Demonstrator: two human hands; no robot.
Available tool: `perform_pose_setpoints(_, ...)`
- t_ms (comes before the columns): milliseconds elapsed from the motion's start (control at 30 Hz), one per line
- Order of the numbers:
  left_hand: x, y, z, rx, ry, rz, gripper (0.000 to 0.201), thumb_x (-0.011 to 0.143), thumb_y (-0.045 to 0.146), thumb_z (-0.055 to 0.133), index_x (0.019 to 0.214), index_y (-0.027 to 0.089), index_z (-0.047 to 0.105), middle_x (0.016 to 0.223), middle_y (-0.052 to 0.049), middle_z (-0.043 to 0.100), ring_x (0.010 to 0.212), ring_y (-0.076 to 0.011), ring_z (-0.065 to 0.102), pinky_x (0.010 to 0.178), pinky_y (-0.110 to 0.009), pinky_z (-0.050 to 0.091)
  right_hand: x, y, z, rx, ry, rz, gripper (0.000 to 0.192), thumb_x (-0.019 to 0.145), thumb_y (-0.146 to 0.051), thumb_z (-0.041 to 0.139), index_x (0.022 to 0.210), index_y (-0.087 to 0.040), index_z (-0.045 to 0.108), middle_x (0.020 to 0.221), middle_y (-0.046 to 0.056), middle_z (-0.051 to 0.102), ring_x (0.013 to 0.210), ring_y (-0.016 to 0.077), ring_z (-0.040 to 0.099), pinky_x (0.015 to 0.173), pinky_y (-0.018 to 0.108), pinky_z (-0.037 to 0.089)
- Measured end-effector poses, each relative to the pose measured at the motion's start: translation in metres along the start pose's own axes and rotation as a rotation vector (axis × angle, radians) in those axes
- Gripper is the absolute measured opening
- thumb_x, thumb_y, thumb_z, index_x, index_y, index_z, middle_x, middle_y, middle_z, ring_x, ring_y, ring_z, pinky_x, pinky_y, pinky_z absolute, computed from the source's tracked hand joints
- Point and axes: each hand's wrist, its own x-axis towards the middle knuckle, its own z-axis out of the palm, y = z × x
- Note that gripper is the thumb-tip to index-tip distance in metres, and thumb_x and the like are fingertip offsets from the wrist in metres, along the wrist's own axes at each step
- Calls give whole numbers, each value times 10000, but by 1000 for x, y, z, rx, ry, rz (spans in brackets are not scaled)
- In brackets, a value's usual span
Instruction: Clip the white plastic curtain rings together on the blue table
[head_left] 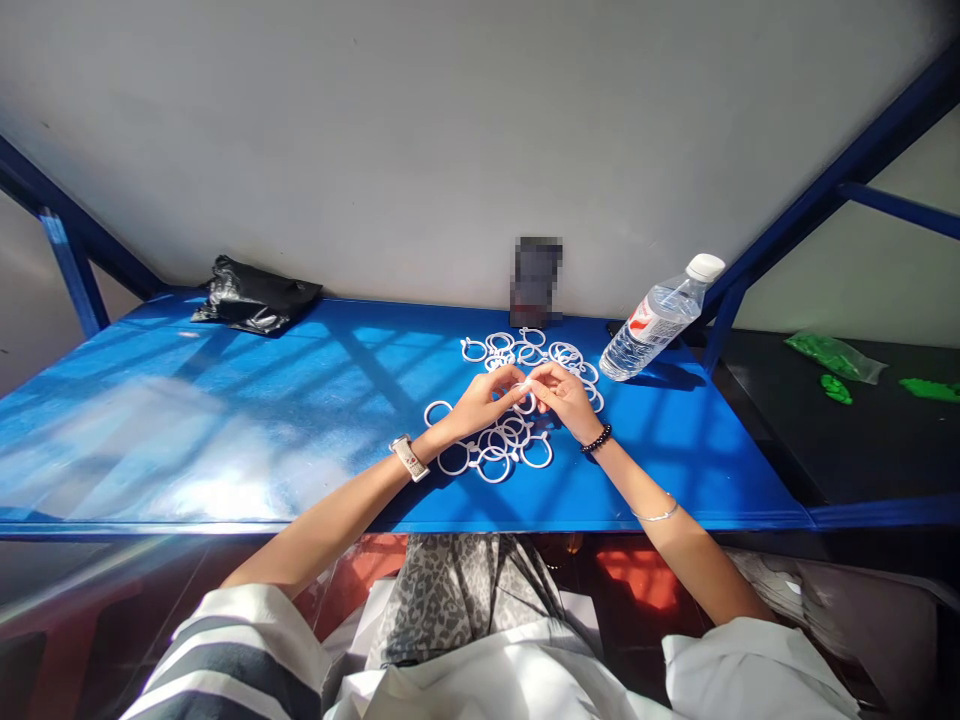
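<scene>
The left hand (pixel 489 398) and right hand (pixel 564 398) of the person wearing the head camera meet over the middle of a table, thumbs and fingers of both pinching a small white plastic ring (pixel 534 404). Similar thin white rings with little knobs lie loosely around them: a far cluster (pixel 564 354) just beyond the fingers, and a near cluster (pixel 504 440) between the forearms. A pale wristwatch (pixel 409 458) is on the left wrist; a black beaded bracelet (pixel 597 438) and a thin silver bangle (pixel 657 515) are on the right arm.

The tabletop (pixel 300 430) is smooth bright blue, crossed by shadow bars, with a strong glare patch at the near left. At its far left lies a crumpled glossy black plastic bag (pixel 255 300); to the right of the rings stands a clear water bottle (pixel 654 325) with a white cap. A plain grey-white wall (pixel 450 150) rises behind, between blue metal bars (pixel 810 215). On a black surface (pixel 810 440) farther right are bright green pieces (pixel 836 357), some in clear plastic.

Pixelation obscures an upright dark rectangular object (pixel 535 280) at the far edge. The fingers partly cover the held ring, and overlapping rings are hard to count.
</scene>
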Motion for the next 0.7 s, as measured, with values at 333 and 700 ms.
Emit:
perform_pose_setpoints(333,-2,4,-2,191,76,92,305,918,441,515,877,164,636,850,-33,674,771,-146,616,629,-238,462,-2,-2,1,-17,49,-13,314,756,-511,685,825,-219,590,654,-14,566,554,121,542,459,242,449)
perform_pose_setpoints(700,0,-1,-1,245,269,250,196,878,358,603,826,174,645,857,-45,678,809,-148,605,630,-245,475,-2,2,0,-55,90,-19,305,726,-475,728,826,-219,597,682,-5,598,593,140,584,472,250,480)
